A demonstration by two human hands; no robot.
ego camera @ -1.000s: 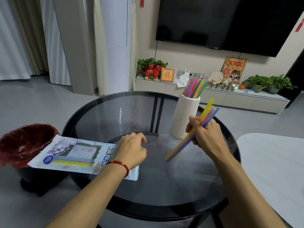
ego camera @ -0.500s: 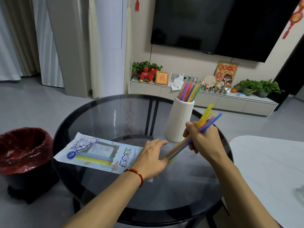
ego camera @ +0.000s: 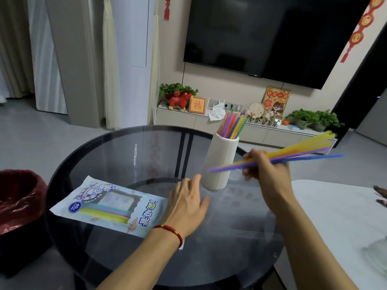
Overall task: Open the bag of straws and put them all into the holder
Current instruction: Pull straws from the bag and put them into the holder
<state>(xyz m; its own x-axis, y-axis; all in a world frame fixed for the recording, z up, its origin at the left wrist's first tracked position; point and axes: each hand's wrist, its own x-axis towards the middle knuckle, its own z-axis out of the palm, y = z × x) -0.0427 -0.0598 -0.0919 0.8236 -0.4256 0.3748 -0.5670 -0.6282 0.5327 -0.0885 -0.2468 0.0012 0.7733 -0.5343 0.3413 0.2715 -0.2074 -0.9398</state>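
A white ribbed holder (ego camera: 219, 162) stands on the round glass table (ego camera: 117, 147) with several coloured straws (ego camera: 231, 123) sticking out of its top. My right hand (ego camera: 266, 174) grips a bundle of yellow, purple and blue straws (ego camera: 293, 154), lying almost level just right of the holder and crossing in front of it. My left hand (ego camera: 187, 203) hovers with fingers spread near the holder's base, over the right end of the straw bag (ego camera: 109, 206). The bag lies flat on the table with a few straws inside.
A bin with a red liner (ego camera: 18, 197) stands left of the table. A white table (ego camera: 345, 222) is at the right. Behind are a TV cabinet (ego camera: 261, 132) with plants and ornaments, and a wall-mounted screen (ego camera: 272, 34).
My right hand has swung the straw bundle from a steep slant to nearly level and lifted it. My left hand has moved right from the bag toward the holder's base.
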